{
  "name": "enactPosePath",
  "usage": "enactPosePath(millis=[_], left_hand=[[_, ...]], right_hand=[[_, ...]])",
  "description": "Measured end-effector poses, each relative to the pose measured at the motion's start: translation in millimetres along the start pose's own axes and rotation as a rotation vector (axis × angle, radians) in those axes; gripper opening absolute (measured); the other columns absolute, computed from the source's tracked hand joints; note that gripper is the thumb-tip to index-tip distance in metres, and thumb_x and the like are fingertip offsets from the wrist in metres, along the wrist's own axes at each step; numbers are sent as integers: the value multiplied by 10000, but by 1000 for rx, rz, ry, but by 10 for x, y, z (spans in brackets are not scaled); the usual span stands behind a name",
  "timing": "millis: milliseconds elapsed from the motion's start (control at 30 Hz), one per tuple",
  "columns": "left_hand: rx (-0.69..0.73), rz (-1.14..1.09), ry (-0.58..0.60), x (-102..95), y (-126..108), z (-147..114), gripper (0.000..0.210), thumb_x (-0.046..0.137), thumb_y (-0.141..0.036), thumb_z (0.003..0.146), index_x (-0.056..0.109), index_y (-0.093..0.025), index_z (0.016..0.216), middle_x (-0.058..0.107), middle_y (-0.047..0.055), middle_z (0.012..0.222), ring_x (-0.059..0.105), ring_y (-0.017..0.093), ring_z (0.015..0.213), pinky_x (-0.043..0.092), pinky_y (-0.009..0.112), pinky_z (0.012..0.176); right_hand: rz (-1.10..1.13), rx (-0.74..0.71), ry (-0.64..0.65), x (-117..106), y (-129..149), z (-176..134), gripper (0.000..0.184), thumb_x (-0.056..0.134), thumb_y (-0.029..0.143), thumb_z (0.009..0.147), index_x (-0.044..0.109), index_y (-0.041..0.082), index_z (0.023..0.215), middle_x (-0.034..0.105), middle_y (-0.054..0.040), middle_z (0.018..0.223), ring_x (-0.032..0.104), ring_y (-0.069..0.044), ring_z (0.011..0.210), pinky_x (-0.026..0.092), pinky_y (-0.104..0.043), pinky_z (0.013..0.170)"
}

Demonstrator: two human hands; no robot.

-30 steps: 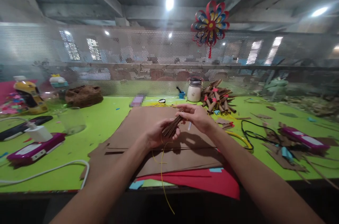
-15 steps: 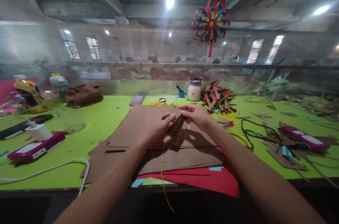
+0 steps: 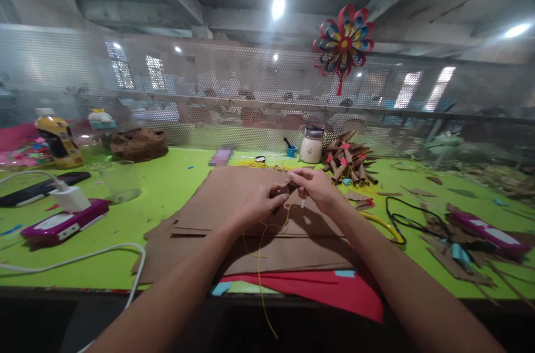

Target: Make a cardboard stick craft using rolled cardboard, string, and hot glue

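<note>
Brown bundle was between both hands, above the brown sheets. Left hand was clamped on its lower end, right hand pinched the upper end with the fingertips. Yellow string trailed below the hands, past the table edge. Red sheet lay under the brown ones on the green table; lidded jar stood behind, beside a brown paper pile.

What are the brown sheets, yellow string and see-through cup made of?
Brown sheets: probably thick paper, matte, with thin flat edges. Yellow string: perhaps cotton or plastic thread, thin, curling; finish unclear. Cup: clear, smooth-looking plastic or glass; the green table shows through.
</note>
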State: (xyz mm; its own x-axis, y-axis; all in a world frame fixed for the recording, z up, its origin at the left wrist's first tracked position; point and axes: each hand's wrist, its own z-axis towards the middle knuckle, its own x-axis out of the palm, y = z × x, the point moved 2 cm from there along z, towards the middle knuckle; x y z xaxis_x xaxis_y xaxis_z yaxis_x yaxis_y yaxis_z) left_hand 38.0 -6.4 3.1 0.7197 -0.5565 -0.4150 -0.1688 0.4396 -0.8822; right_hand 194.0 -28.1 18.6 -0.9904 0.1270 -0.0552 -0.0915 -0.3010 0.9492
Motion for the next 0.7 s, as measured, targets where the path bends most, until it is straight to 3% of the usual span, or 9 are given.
enactPosePath(millis=[100, 167, 233, 333, 400, 500, 600, 700], left_hand=[[-26, -92, 32, -54, -50, -22, 297, 560, -378, 778, 611, -132, 935, 538, 1, 588, 447, 110, 530, 326, 237, 527], [-44, -135, 73, -85, -90, -42, 293, 570, -371, 777, 615, -135, 944, 591, 30, 633, 495, 125, 573, 354, 245, 560], [-76, -181, 132, -102, -117, -63, 294, 563, -374, 785, 619, -136, 948, 617, 48, 664, 517, 130, 589, 372, 253, 578], [-128, -238, 207, -113, -113, -85, 320, 547, -393, 798, 617, -136, 975, 606, 40, 661, 490, 113, 550, 351, 241, 539], [-135, -262, 222, -116, -93, -91, 323, 547, -403, 798, 621, -138, 967, 583, 27, 647, 462, 99, 532, 324, 229, 514], [-124, -273, 211, -117, -71, -86, 285, 564, -406, 786, 633, -142, 868, 534, 7, 614, 438, 87, 526, 303, 217, 499], [-148, -289, 64, -165, -70, -60, 299, 566, -449, 777, 609, -154, 799, 515, 11, 626, 438, 89, 527, 291, 213, 474], [-180, -296, -341, -344, -64, -35, 334, 558, -509, 764, 573, -194, 873, 538, 32, 705, 480, 120, 583, 332, 226, 498]], right_hand=[[-194, -26, -53, -140, 1, 47, 444, 569, 548, 726, 663, 125, 825, 485, 39, 460, 369, -74, 374, 314, -224, 391], [-334, -103, -55, -249, 52, 65, 434, 552, 532, 750, 680, 135, 868, 611, -23, 607, 519, -121, 514, 417, -246, 492], [-419, -228, 33, -314, 151, 44, 393, 588, 469, 750, 673, 169, 988, 666, -82, 956, 601, -186, 842, 476, -279, 679], [-535, -359, 302, -283, 298, -58, 460, 657, 370, 714, 605, 241, 1152, 557, -62, 1243, 499, -219, 1128, 439, -319, 862], [-648, -379, 449, -210, 337, -130, 464, 680, 303, 690, 611, 253, 1146, 598, -51, 1187, 532, -215, 1076, 427, -326, 870], [-781, -370, 489, -121, 309, -173, 282, 613, 208, 727, 682, 215, 1000, 688, -45, 934, 599, -175, 826, 441, -291, 751], [-808, -327, 426, -108, 242, -138, 171, 540, 181, 762, 699, 177, 828, 668, -24, 688, 554, -129, 601, 409, -247, 606], [-712, -276, 280, -157, 176, -50, 171, 551, 255, 759, 652, 160, 660, 624, -14, 591, 511, -112, 534, 375, -232, 539]])
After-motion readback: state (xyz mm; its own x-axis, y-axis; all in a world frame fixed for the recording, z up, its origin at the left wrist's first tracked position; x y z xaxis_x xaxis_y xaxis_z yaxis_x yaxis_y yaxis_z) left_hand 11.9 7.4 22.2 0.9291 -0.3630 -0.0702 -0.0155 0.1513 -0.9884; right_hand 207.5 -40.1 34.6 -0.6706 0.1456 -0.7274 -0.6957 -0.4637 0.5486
